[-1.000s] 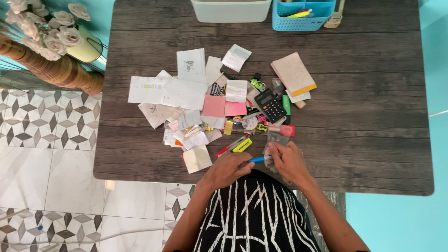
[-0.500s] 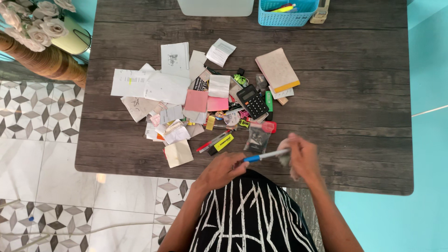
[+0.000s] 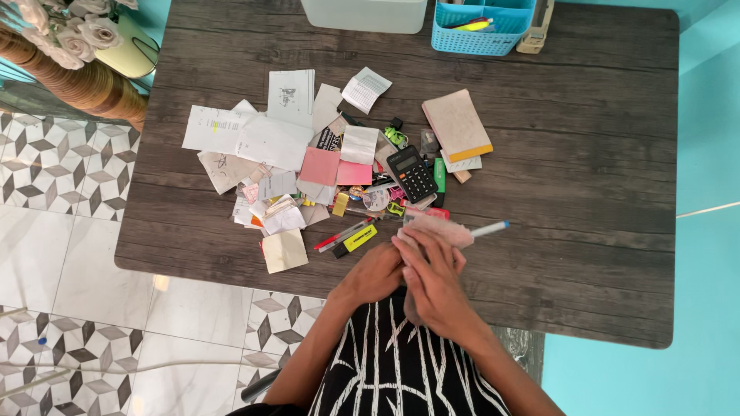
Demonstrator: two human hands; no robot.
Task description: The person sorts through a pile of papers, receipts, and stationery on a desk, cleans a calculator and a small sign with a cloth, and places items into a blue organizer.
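- Right hand lies over the left hand at the near edge of the surface, the two touching.
- Right grip clamped on a pen: white barrel with a blue tip sticks out to the right past the fingers, lying near level just above the wood.
- The fingers there are blurred; a pinkish blur sits at their tips, cannot tell what it is.
- Left grip: fingers curled and mostly hidden under the right hand; cannot tell whether they are closed on anything.
- Pen is just right of the clutter pile, near the front of the surface.
- Just left of the hands: yellow highlighter and red pen, side by side, slanted.
- Tan note near the front edge, left of those.
- Black calculator in the pile, just beyond the hands; green marker beside it on the right.
- Notepad with a yellow edge, far right of the pile.
- Pink notes mid-pile; white papers spread to the left.
- Blue basket and white bin at the far edge, well apart from the hands.
- Flowers off the far left corner, tiled floor on the left.
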